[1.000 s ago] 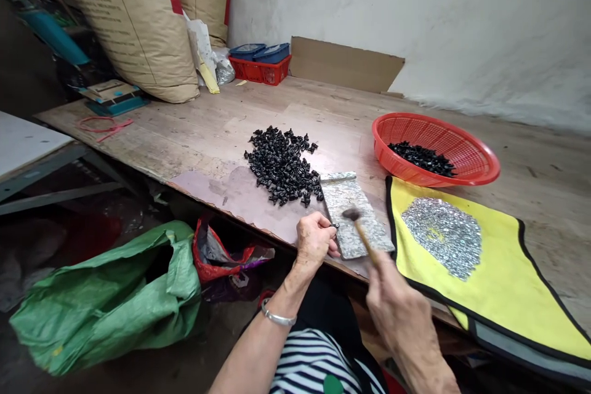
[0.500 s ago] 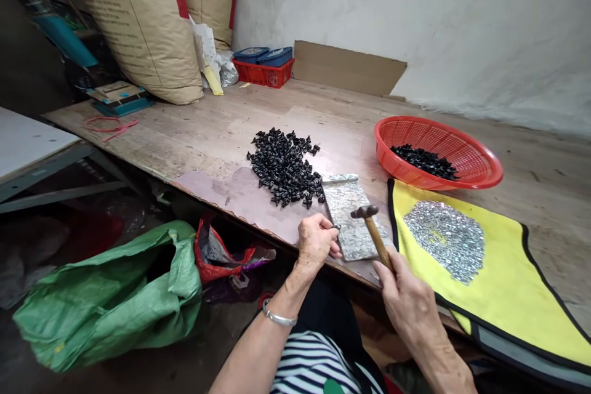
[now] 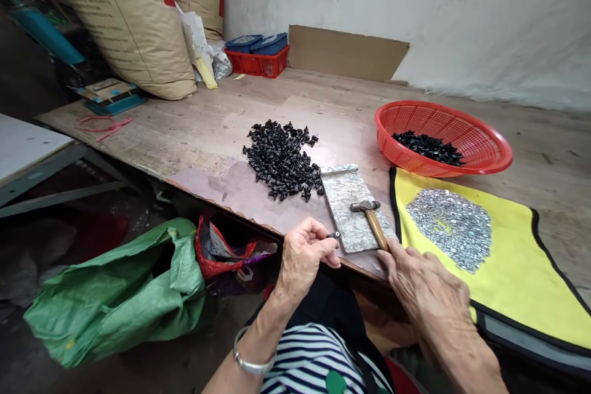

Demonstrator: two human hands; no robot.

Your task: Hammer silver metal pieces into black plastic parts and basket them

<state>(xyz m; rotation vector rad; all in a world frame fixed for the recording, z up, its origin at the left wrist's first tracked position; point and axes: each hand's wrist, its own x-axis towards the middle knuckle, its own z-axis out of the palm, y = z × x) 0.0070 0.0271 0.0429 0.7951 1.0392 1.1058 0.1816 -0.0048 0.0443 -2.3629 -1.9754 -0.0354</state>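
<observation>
My left hand [image 3: 305, 255] pinches a small black plastic part [image 3: 333, 236] with a shiny metal piece on it, just off the near left edge of a speckled stone slab [image 3: 344, 188]. A hammer [image 3: 377, 229] with a wooden handle rests its steel head on the slab. My right hand [image 3: 427, 286] is closed around the handle's near end, fingers partly hidden under the palm. Left of the slab lies a heap of similar black parts [image 3: 282, 157]. To the right, many small silvery metal pieces [image 3: 455, 231] are spread on a yellow cloth [image 3: 512, 265] with black edging.
A red plastic basket [image 3: 484, 143] holding black parts stands behind the cloth. At the back are a red crate [image 3: 258, 63] with blue containers, a cardboard strip [image 3: 346, 52] and large sacks [image 3: 133, 31]. Below the table's front edge lies a green sack [image 3: 124, 295].
The hammer head has come down from above the slab onto its surface. My left hand has drawn slightly back and left with the black part, turning it up. The view has shifted a little.
</observation>
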